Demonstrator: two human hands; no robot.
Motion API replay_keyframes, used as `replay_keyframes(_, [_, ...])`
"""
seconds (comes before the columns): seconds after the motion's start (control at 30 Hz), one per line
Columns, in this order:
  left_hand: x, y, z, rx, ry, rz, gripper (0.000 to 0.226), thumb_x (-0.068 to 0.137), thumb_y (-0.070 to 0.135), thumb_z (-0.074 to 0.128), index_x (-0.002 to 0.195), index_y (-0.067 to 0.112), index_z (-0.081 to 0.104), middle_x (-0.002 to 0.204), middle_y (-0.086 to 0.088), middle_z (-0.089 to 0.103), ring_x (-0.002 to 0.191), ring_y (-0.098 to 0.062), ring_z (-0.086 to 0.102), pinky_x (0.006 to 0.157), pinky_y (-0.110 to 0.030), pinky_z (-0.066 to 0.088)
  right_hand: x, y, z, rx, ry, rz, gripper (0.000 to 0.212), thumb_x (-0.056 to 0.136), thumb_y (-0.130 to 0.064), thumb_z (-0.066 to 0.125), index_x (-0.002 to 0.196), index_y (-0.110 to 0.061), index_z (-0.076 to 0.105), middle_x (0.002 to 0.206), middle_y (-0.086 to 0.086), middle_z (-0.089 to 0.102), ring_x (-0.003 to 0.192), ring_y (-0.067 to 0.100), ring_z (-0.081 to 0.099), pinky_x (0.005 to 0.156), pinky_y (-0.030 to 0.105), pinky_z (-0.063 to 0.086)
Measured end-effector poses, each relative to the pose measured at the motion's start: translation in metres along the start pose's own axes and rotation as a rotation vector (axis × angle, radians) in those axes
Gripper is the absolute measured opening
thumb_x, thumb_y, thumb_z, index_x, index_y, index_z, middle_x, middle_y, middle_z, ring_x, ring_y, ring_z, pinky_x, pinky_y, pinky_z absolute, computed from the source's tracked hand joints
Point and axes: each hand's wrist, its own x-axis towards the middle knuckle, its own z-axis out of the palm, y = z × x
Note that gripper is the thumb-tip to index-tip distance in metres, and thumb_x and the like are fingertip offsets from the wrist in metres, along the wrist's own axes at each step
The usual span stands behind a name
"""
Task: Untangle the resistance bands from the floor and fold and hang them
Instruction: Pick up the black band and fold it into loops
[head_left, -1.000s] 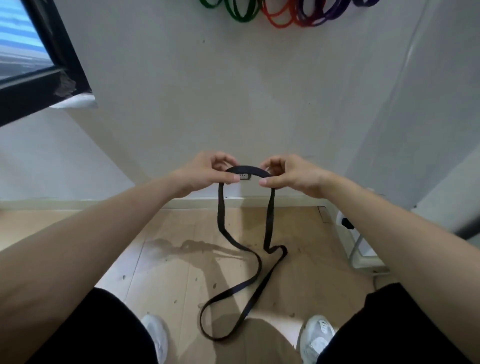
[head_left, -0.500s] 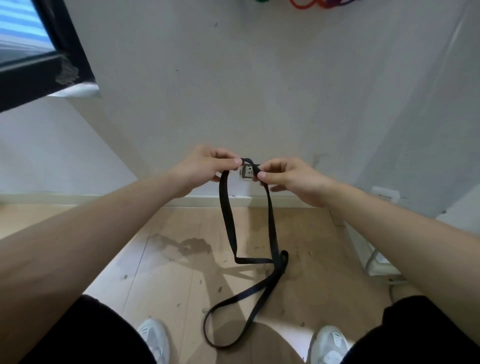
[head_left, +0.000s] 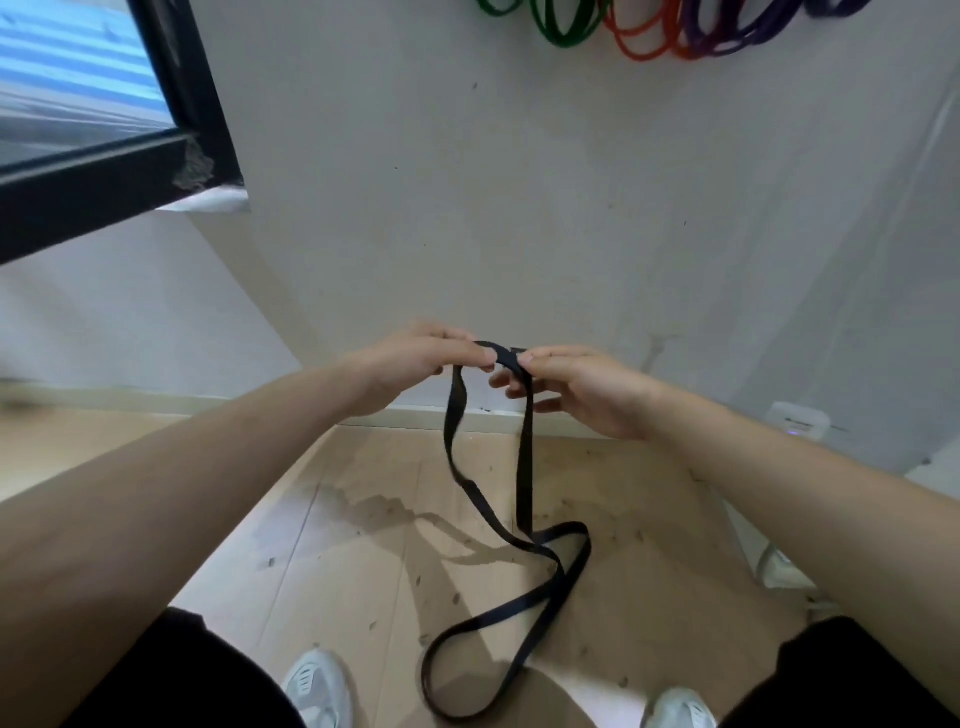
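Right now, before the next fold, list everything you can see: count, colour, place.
black flat resistance band: one, black, centre, pinched at top, loop trailing down
green rubber band loops: several, green, on wall, top edge
orange rubber band loops: several, orange, right of green
purple rubber band loops: several, purple, right of orange
window frame: one, black, upper left
wooden plank floor: one, light brown, underfoot
sports shoes: two, white, bottom edge
left hand: one, pinching band's top
right hand: one, pinching band's top
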Motion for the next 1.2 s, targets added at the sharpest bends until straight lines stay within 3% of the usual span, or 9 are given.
replay_keyframes(0.13, [-0.005, 0.002, -0.007, -0.059, 0.013, 0.101, 0.02, 0.088, 0.028, 0.075, 0.103, 0.015, 0.074, 0.104, -0.009, 0.074, 0.105, -0.021, 0.067, 0.101, -0.034, 0.047, 0.003, -0.006, 0.008, 0.097, -0.071, -0.024, 0.04, 0.101, -0.034, 0.048, 0.124, -0.008, 0.067, 0.135, 0.017, 0.061, 0.121, 0.025, 0.055, 0.11, 0.045, 0.039])
replay_keyframes(0.27, [-0.009, 0.009, -0.008, -0.213, 0.032, 0.186, 0.022, 0.091, 0.019, 0.071, 0.108, 0.004, 0.071, 0.099, -0.013, 0.071, 0.099, -0.027, 0.069, 0.097, -0.037, 0.054, 0.004, -0.015, 0.013, 0.3, -0.111, -0.055, 0.026, 0.102, -0.031, 0.046, 0.101, -0.019, 0.069, 0.107, 0.003, 0.065, 0.113, 0.023, 0.056, 0.1, 0.041, 0.041])
replay_keyframes(0.37, [-0.012, 0.015, -0.008, -0.266, 0.066, 0.23, 0.023, 0.092, 0.018, 0.07, 0.109, 0.003, 0.071, 0.098, -0.016, 0.071, 0.094, -0.028, 0.068, 0.096, -0.04, 0.056, 0.005, -0.021, 0.014, 0.377, -0.152, -0.041, 0.028, 0.099, -0.037, 0.05, 0.088, -0.018, 0.067, 0.112, 0.014, 0.061, 0.121, 0.03, 0.063, 0.102, 0.045, 0.037])
replay_keyframes(0.43, [-0.015, 0.019, -0.009, -0.293, 0.096, 0.25, 0.022, 0.09, 0.021, 0.069, 0.105, 0.006, 0.072, 0.094, -0.011, 0.07, 0.09, -0.023, 0.067, 0.093, -0.038, 0.057, 0.006, -0.024, 0.013, 0.347, -0.181, -0.033, 0.034, 0.098, -0.043, 0.049, 0.084, -0.015, 0.063, 0.115, 0.015, 0.066, 0.121, 0.029, 0.064, 0.102, 0.045, 0.036])
replay_keyframes(0.57, [-0.017, 0.023, -0.017, -0.423, 0.183, 0.268, 0.024, 0.087, 0.025, 0.067, 0.102, 0.006, 0.07, 0.09, -0.007, 0.066, 0.086, -0.017, 0.067, 0.089, -0.036, 0.057, 0.006, -0.022, 0.012, 0.286, -0.228, -0.031, 0.041, 0.101, -0.045, 0.043, 0.078, -0.018, 0.063, 0.097, 0.007, 0.07, 0.108, 0.024, 0.064, 0.097, 0.041, 0.04])
replay_keyframes(0.8, [-0.021, 0.012, -0.039, -0.53, 0.345, 0.231, 0.017, 0.102, 0.014, 0.051, 0.097, 0.007, 0.066, 0.087, -0.004, 0.066, 0.081, -0.013, 0.069, 0.08, -0.027, 0.058, 0.001, -0.008, 0.002, 0.136, -0.251, 0.048, 0.04, 0.108, -0.036, 0.036, 0.088, -0.017, 0.064, 0.101, 0.007, 0.069, 0.104, 0.024, 0.065, 0.096, 0.038, 0.047])
replay_keyframes(0.9, [-0.023, -0.003, -0.045, -0.458, 0.324, 0.145, 0.019, 0.103, 0.016, 0.051, 0.101, 0.005, 0.066, 0.094, -0.007, 0.069, 0.088, -0.015, 0.07, 0.087, -0.03, 0.057, 0.0, -0.005, -0.005, 0.04, -0.221, 0.074, 0.04, 0.11, -0.035, 0.034, 0.09, -0.015, 0.063, 0.099, 0.008, 0.069, 0.103, 0.023, 0.066, 0.1, 0.04, 0.048])
replay_keyframes(1.07, [-0.027, -0.028, -0.055, 0.008, 0.17, -0.019, 0.017, 0.094, 0.015, 0.067, 0.111, 0.011, 0.07, 0.102, -0.001, 0.073, 0.099, -0.016, 0.07, 0.102, -0.042, 0.053, -0.01, -0.009, -0.015, 0.024, -0.1, 0.01, 0.034, 0.109, -0.029, 0.039, 0.089, -0.015, 0.062, 0.086, 0.002, 0.065, 0.088, 0.02, 0.062, 0.093, 0.036, 0.047])
replay_keyframes(1.2, [-0.023, -0.016, -0.038, 0.107, 0.161, 0.013, 0.049, 0.082, 0.018, 0.082, 0.127, 0.021, 0.064, 0.119, 0.003, 0.069, 0.108, -0.018, 0.067, 0.101, -0.038, 0.053, -0.021, -0.031, -0.019, 0.023, -0.051, -0.097, 0.031, 0.107, -0.025, 0.044, 0.089, -0.012, 0.064, 0.084, 0.002, 0.064, 0.084, 0.018, 0.062, 0.085, 0.028, 0.05])
